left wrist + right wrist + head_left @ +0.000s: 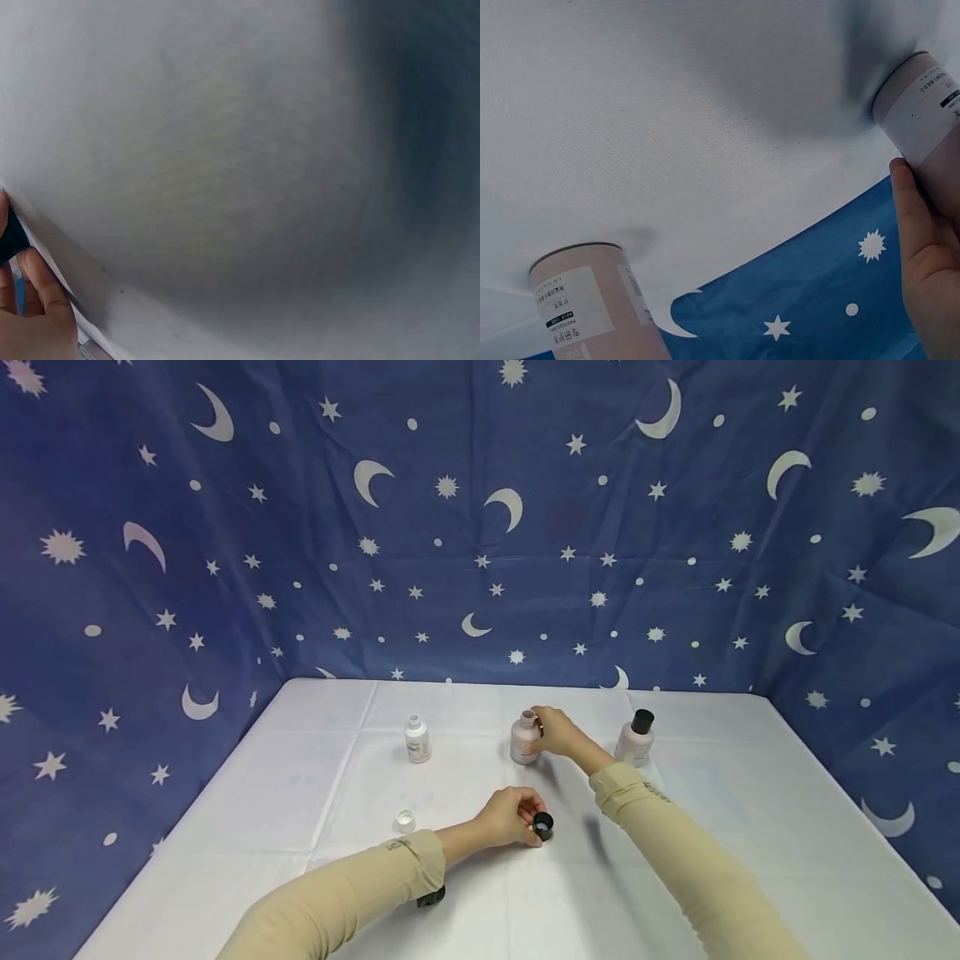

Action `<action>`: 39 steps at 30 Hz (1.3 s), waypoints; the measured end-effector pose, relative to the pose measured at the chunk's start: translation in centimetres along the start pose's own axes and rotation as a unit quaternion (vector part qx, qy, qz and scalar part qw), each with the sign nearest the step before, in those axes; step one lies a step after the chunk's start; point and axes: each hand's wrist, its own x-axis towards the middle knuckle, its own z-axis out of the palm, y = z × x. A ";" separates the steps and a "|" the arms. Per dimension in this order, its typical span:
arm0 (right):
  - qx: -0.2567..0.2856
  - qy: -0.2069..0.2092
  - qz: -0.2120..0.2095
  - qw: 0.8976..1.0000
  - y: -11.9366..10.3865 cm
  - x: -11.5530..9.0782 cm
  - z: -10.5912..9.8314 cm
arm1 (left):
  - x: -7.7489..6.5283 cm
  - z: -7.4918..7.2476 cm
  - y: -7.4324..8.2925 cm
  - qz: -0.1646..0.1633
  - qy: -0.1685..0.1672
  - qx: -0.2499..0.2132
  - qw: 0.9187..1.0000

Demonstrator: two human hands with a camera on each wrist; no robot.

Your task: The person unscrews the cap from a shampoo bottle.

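Observation:
My left hand (pixel 510 817) pinches a black bottle cap (pixel 543 826) between thumb and fingers, low over the white table. The cap's hollow side faces up; in the left wrist view only part of the cap (pixel 13 238) shows, at the left edge. Farther back, my right hand (pixel 557 732) grips a pale pink bottle (pixel 522 743) from its right side. This bottle stands upright with its mouth uncovered. The right wrist view shows its printed label at the upper right, with fingers (pixel 911 217) along its side.
Right of the gripped bottle stands another pink bottle (pixel 634 743) wearing a black cap. A small white bottle (pixel 417 740) without a cap is at the left; a white cap (pixel 406 821) lies nearer. Another black object (pixel 431 897) is partly hidden by the left sleeve. A patterned blue cloth (pixel 480 527) hangs behind.

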 end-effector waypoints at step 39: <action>0.011 -0.005 0.021 1.000 0.3 0.2 0.2 | -0.3 -0.4 0.7 0.004 -0.019 0.070 0.997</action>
